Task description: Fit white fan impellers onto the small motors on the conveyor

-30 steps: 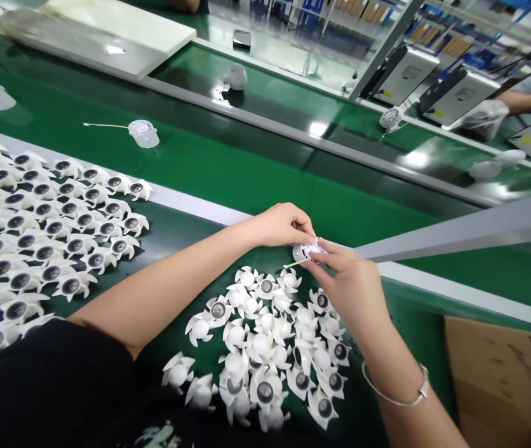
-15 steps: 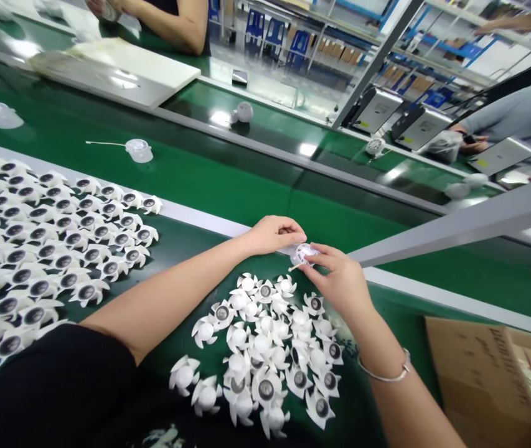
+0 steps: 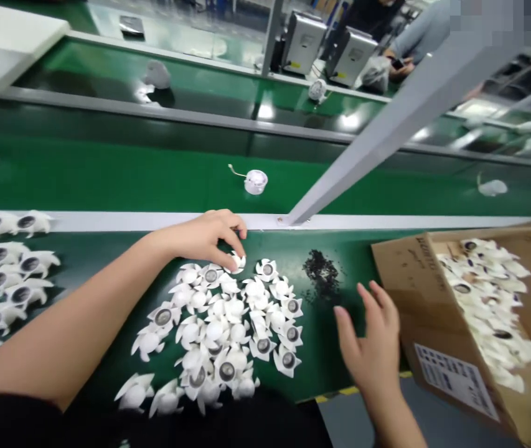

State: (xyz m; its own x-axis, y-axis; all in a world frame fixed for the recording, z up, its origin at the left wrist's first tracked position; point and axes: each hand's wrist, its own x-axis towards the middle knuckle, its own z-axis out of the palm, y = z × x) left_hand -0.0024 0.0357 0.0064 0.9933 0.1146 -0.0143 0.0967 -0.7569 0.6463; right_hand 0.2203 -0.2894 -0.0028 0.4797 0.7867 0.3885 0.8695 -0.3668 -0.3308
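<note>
My left hand (image 3: 213,236) is over the far edge of a heap of white fan impellers (image 3: 218,317). Its thumb tip overlaps one impeller (image 3: 236,264), while the index finger is bent and apart from the thumb. That impeller still lies in the heap. To the right, my right hand (image 3: 371,339) hovers with spread fingers and holds nothing. It is between a scatter of small black bits (image 3: 321,272) and a cardboard box (image 3: 405,292). A clear round housing with a thin wire (image 3: 256,182) sits on the green belt (image 3: 176,177) beyond my hands.
More impellers stand in rows (image 3: 6,254) at the left. Further impellers (image 3: 484,298) fill part of the box. A slanted grey post (image 3: 368,134) rises from the white rail (image 3: 97,221). Other housings lie on the belts. A person's hand (image 3: 400,67) shows across the line.
Both hands have let go of the clear housing, now on the belt. My left hand has come to the heap; my right hand has drawn back, opening. The view has swung right.
</note>
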